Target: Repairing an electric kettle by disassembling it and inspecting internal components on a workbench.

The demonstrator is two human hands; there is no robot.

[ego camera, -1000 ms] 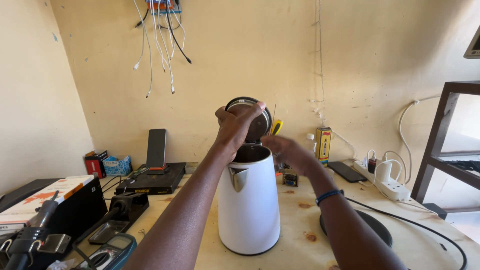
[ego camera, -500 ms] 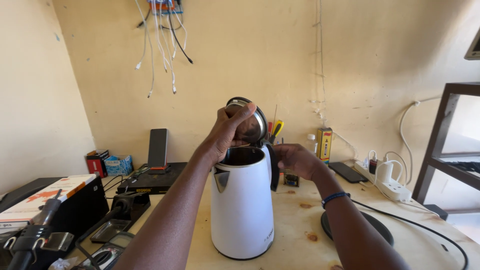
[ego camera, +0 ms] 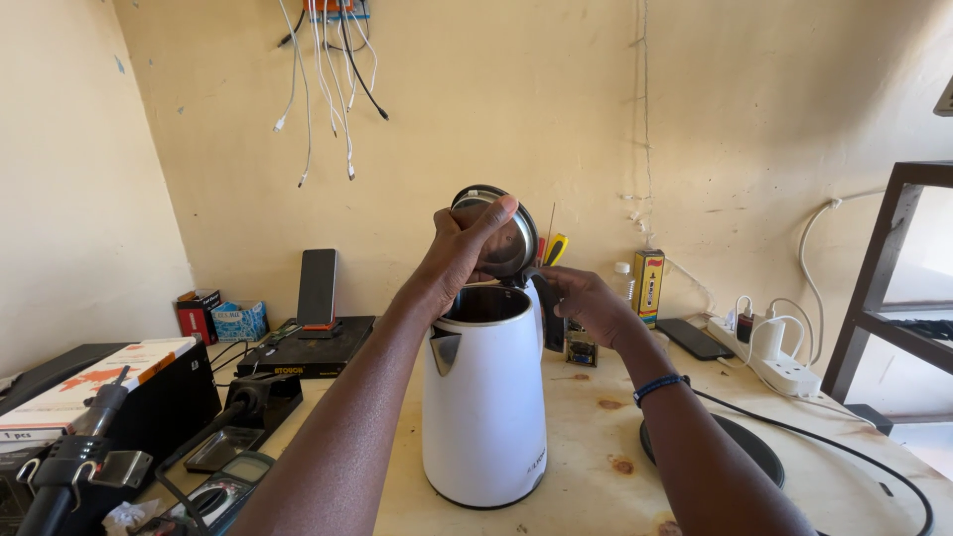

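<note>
We hold a white electric kettle (ego camera: 484, 397) open on the workbench (ego camera: 596, 437).

Since a second ago it has turned, spout now facing us, baring the inside. Above it, our left hand (ego camera: 462, 253) grips the raised steel lid (ego camera: 501, 233); behind it, our right hand (ego camera: 586, 303) closes round the black handle (ego camera: 549, 313).

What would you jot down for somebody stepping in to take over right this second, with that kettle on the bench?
Left hand: its grip is on the rim of the kettle lid, which stands tipped open.
Right hand: closed round the black handle at the back.
White kettle: upright on the wooden bench, off its round black base, which lies to the right.
Done: lid is open, the metal inside shows.
Left: lid still up, kettle not on its base. What is inside cannot be seen.
</note>
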